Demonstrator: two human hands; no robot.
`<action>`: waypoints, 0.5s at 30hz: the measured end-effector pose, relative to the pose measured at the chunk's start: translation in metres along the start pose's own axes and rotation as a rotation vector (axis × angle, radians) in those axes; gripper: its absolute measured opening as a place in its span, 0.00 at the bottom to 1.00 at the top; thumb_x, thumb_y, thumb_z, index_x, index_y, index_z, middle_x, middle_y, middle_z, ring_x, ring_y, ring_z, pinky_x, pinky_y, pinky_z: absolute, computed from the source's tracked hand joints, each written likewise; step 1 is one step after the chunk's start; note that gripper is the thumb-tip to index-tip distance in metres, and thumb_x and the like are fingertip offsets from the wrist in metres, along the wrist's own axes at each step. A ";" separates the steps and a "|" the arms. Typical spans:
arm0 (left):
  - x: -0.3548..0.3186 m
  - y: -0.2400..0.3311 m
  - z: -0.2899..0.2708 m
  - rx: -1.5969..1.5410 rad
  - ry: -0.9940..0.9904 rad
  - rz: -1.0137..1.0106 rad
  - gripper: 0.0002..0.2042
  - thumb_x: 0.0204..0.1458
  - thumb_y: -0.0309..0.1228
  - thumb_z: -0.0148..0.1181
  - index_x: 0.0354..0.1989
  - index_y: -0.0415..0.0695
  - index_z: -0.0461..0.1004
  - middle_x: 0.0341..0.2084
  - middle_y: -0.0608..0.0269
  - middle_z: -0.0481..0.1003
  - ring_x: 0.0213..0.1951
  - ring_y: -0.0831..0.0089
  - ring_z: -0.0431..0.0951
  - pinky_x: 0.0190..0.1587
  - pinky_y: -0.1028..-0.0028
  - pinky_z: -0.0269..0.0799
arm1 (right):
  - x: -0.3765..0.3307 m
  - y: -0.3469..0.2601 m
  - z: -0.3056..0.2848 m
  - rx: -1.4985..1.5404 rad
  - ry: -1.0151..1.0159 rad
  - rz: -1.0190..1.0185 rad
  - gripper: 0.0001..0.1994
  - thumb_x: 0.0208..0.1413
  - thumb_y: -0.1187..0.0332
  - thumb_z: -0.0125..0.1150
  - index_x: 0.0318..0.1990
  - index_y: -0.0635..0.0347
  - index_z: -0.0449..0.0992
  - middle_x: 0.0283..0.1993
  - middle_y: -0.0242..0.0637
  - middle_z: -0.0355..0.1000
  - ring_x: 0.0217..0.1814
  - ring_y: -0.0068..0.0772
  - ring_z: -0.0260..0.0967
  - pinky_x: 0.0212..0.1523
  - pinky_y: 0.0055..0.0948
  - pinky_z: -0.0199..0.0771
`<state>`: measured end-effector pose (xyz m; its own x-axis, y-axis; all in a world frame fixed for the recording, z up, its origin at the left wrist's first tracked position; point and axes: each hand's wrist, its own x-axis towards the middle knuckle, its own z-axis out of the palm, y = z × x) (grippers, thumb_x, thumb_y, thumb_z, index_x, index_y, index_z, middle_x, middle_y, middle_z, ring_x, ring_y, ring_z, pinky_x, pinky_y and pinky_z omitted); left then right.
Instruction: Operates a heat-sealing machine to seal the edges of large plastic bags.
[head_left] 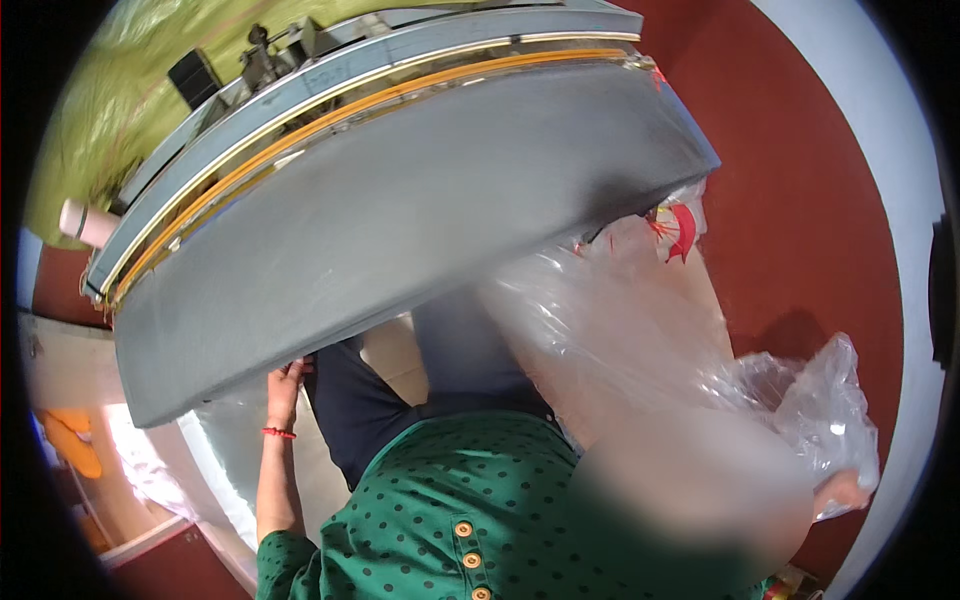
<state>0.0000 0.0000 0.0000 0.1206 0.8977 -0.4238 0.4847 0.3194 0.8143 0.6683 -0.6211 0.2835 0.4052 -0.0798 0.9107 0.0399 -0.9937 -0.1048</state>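
Hands — left (285, 382) reaching under grey table (400, 200), grip unclear; right (845, 492) clutching plastic bag (700, 350).

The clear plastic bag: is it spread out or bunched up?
Bunched up at the right hand: the plastic bag crumples there, then runs loosely up under the grey machine.
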 end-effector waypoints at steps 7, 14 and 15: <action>-0.030 -0.022 -0.026 -0.110 0.070 0.061 0.12 0.54 0.35 0.49 0.42 0.41 0.71 0.33 0.66 0.75 0.33 0.81 0.72 0.34 0.80 0.62 | -0.113 -0.088 0.231 -0.524 -0.842 -0.367 0.28 0.41 0.57 0.58 0.53 0.55 0.63 0.50 0.44 0.65 0.51 0.41 0.64 0.47 0.43 0.65; -0.069 -0.061 -0.070 -0.086 0.252 -0.080 0.11 0.54 0.34 0.49 0.40 0.43 0.71 0.32 0.67 0.74 0.32 0.81 0.72 0.32 0.82 0.62 | -0.412 -0.395 0.203 0.829 -1.472 -0.659 0.45 0.27 0.54 0.71 0.57 0.63 0.57 0.56 0.46 0.60 0.59 0.44 0.56 0.57 0.35 0.59; -0.080 -0.066 -0.078 -0.048 0.269 -0.142 0.11 0.54 0.34 0.49 0.41 0.42 0.71 0.31 0.67 0.74 0.31 0.81 0.72 0.32 0.82 0.62 | -0.442 -0.432 0.189 0.805 -1.731 -0.580 0.49 0.23 0.51 0.73 0.57 0.64 0.57 0.57 0.47 0.59 0.61 0.40 0.54 0.59 0.35 0.55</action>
<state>-0.1096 -0.0696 0.0109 -0.1824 0.8889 -0.4202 0.4381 0.4560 0.7747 0.6444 -0.1418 -0.1489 0.4666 0.8181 -0.3361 0.5941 -0.5714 -0.5661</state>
